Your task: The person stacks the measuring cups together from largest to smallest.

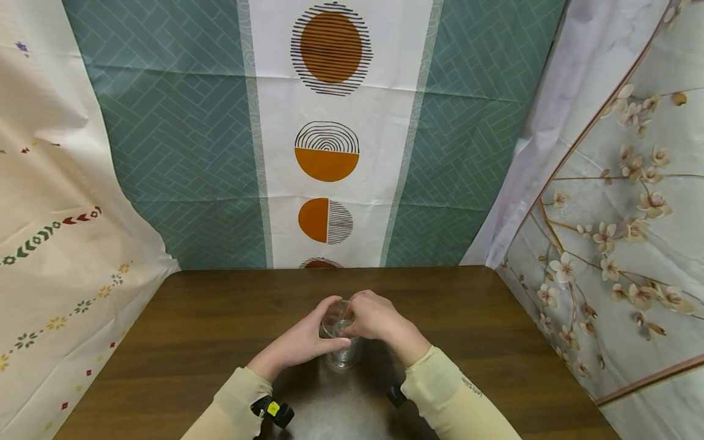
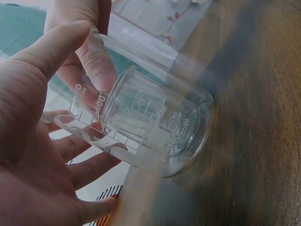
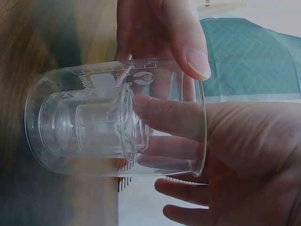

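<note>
A large clear glass beaker (image 1: 341,362) with white graduations stands upright on the wooden table. My left hand (image 1: 304,340) holds it round the upper wall, thumb on the near side and fingers on the far side. Nested within are smaller glass beakers; a medium one (image 3: 61,125) surrounds a small one (image 3: 99,125). From above, my right hand (image 1: 378,316) reaches through the large beaker's mouth. Its thumb and fingers pinch at the rim of the small beaker, low inside. Overlapping glass makes the exact contact hard to see.
The brown wooden table (image 1: 231,311) spreads around the beakers. Behind it hangs a green and white patterned cloth (image 1: 462,153). Floral cloth (image 1: 632,244) drapes at the right, and cream embroidered cloth (image 1: 66,244) covers the left side.
</note>
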Demonstrator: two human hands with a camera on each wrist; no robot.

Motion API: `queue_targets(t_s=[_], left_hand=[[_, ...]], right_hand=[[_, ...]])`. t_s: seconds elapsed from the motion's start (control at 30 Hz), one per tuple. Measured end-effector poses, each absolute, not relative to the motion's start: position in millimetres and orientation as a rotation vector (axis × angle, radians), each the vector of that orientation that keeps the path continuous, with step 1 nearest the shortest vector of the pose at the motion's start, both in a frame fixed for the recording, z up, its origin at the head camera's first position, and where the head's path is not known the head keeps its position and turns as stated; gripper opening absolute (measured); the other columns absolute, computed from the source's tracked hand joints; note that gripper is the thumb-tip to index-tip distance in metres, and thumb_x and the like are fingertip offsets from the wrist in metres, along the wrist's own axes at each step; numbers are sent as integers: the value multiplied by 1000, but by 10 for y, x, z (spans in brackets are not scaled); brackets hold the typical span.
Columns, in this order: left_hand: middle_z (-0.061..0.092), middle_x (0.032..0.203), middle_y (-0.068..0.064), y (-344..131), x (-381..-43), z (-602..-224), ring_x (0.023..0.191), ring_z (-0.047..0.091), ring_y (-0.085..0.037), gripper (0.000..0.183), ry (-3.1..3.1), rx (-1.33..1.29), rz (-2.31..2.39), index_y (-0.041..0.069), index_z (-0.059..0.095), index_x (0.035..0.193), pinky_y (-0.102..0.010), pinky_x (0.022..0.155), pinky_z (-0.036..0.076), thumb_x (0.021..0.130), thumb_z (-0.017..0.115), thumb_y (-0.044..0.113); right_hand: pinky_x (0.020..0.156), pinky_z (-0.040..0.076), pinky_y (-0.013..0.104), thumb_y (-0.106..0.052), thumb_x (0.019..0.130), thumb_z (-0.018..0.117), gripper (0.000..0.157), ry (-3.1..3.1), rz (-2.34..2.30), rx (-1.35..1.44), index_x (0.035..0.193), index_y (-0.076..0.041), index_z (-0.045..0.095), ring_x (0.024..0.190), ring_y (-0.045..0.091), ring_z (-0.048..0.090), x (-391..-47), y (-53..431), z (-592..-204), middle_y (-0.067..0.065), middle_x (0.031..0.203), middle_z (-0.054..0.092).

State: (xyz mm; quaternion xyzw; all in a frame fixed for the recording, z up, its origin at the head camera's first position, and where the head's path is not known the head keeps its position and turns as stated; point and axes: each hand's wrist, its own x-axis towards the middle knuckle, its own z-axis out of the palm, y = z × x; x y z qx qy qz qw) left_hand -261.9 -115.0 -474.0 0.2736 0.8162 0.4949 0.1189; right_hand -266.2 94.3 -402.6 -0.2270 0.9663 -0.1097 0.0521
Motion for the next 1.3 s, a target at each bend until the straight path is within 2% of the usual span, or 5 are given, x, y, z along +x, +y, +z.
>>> queue_targets(t_s=[0.57,0.87,1.1,1.3], left_hand=[[52,161,-5,-1167,-2625,-4748,147,52,-31,93,2400,785,1430,19,28,170,-54,112,51,100,83,44],[52,162,-5,-1186,-2623,-4714,148,53,-30,92,2400,789,1434,20,28,170,-53,112,51,100,83,44],[52,161,-9,-1189,-2625,-4705,147,54,-33,91,2417,822,1445,18,29,169,-53,109,52,101,83,42],[51,162,-11,-1190,-2601,-4676,146,54,-34,91,2413,855,1459,15,27,170,-53,107,53,102,82,38]], right_hand=[[86,61,39,-34,86,98,28,2935,-344,-676,103,-14,88,111,24,67,-2698,914,-4038,-5,103,79],[87,60,40,-36,86,97,27,2931,-350,-668,101,-16,88,113,24,67,-2703,902,-4026,-6,103,78],[89,60,41,-36,88,96,26,2937,-365,-679,103,-16,87,115,24,67,-2704,913,-4035,-6,108,77],[94,59,46,-38,94,91,31,2966,-424,-722,116,-17,86,122,26,66,-2653,955,-4039,-4,119,78]])
